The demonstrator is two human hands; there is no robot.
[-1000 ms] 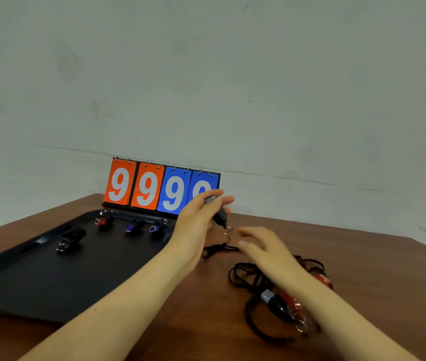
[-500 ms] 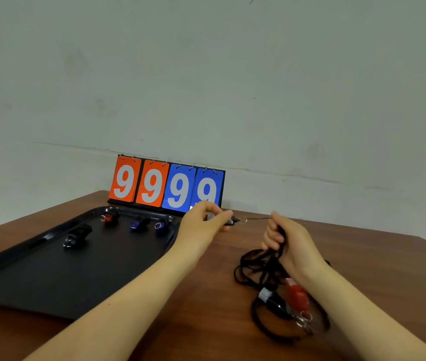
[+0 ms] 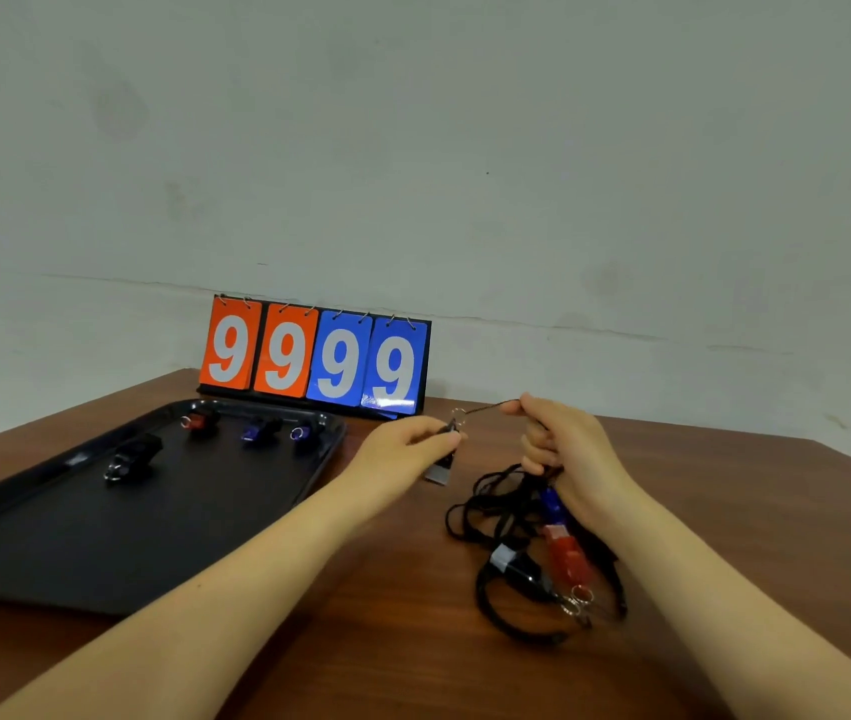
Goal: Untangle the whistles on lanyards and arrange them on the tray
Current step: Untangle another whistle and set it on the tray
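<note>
Fingers of the left hand (image 3: 402,449) pinch a small black whistle (image 3: 443,467), its split ring (image 3: 457,417) poking up just past the fingertips. Across the gap, the right hand (image 3: 563,449) is curled round a black lanyard cord (image 3: 485,406), drawn into a thin line from that ring to its thumb and forefinger, with more cord gathered inside the fist. Below the right wrist hangs the tangle (image 3: 511,517) of black cords, resting on the wooden table (image 3: 724,511). A blue whistle (image 3: 550,501), a red whistle (image 3: 566,556) and another black whistle (image 3: 516,569) sit in that knot, metal rings at the near end.

Over to the left lies the black tray (image 3: 49,553), and it already carries four whistles: a black one (image 3: 134,454) nearer the person, then a red one (image 3: 199,420) and two bluish ones (image 3: 262,428) (image 3: 306,432) along the far rim. No cords show on those. Behind the tray stands a flip scoreboard (image 3: 316,356) reading 9999.

So four look placed, one is being worked free, and at least three seem left in the knot. Roughly halfway, by this view.
</note>
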